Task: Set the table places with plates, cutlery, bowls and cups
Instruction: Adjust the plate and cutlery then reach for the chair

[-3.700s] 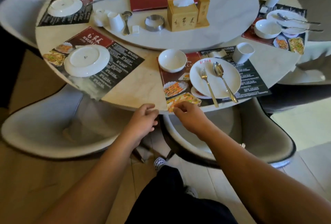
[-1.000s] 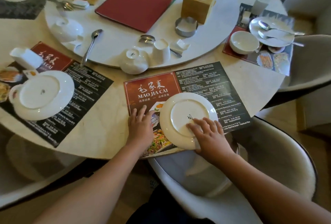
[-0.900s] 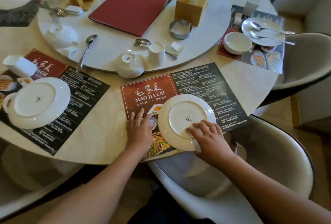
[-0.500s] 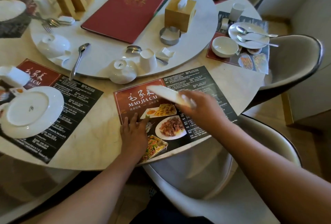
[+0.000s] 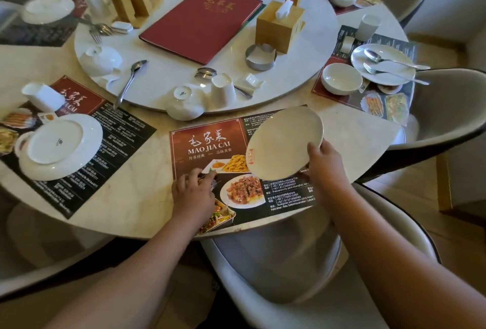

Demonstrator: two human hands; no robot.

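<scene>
My right hand (image 5: pixel 324 164) grips the near rim of a white plate (image 5: pixel 284 142), held face up and tilted just above the right half of a red-and-black menu placemat (image 5: pixel 207 144). My left hand (image 5: pixel 193 192) presses on the mat's near left part, fingers bent over the food pictures. An upturned white bowl (image 5: pixel 184 105) and an upturned cup (image 5: pixel 223 90) stand at the near edge of the round turntable (image 5: pixel 302 65). Loose spoons (image 5: pixel 130 79) lie on the turntable too.
To the left, another mat carries an upside-down plate (image 5: pixel 59 146) and a cup on its side (image 5: pixel 42 97). At the right a set place has a bowl (image 5: pixel 342 79), plate with cutlery (image 5: pixel 384 64) and cup (image 5: pixel 369 27). A red menu book (image 5: pixel 202 19), tissue boxes and grey chairs (image 5: pixel 302 257) surround.
My right hand lifted the upside-down plate off the placemat and turned it face up. My left hand stayed on the mat and curled a little. Before that I moved along from the set place.
</scene>
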